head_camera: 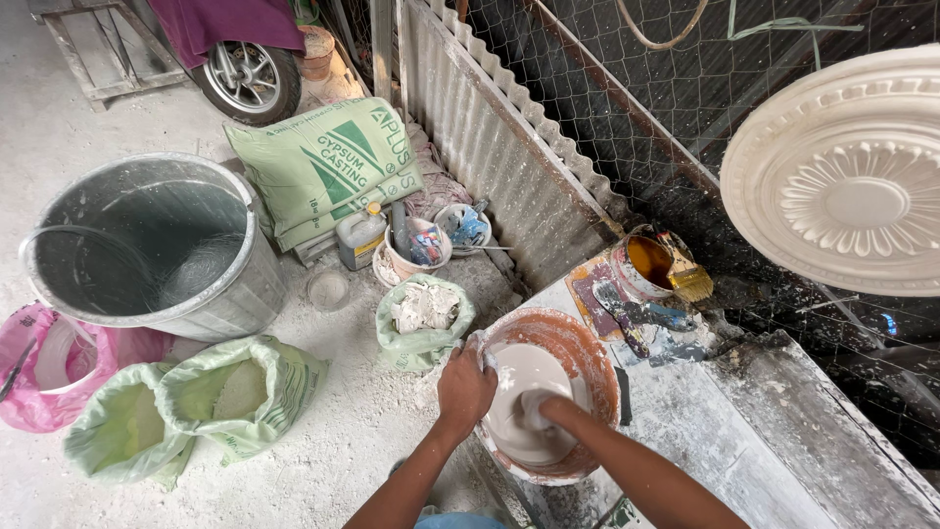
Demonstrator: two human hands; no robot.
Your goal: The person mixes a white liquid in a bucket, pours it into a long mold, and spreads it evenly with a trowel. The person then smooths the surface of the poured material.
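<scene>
At bench (744, 431) edge: left hand (464, 389) fingers clamp rim of orange mixing bowl (587, 364). Right hand (537, 407) sunk in white slurry (519, 377), fingers hidden, grip unknown. Bowl likely heavy, slick, flexible; hold rim beside left fingers.

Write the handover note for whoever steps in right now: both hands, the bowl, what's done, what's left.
Left hand: grips the rim of the orange mixing bowl, steadying it on the bench.
Right hand: down in the white plaster mix, fingers submerged.
Done: the mix is wet, pale and looks fairly smooth on top.
Left: stirring is under way; nothing poured yet. Open bags of powder sit on the floor to the left, beside the metal tub.
</scene>
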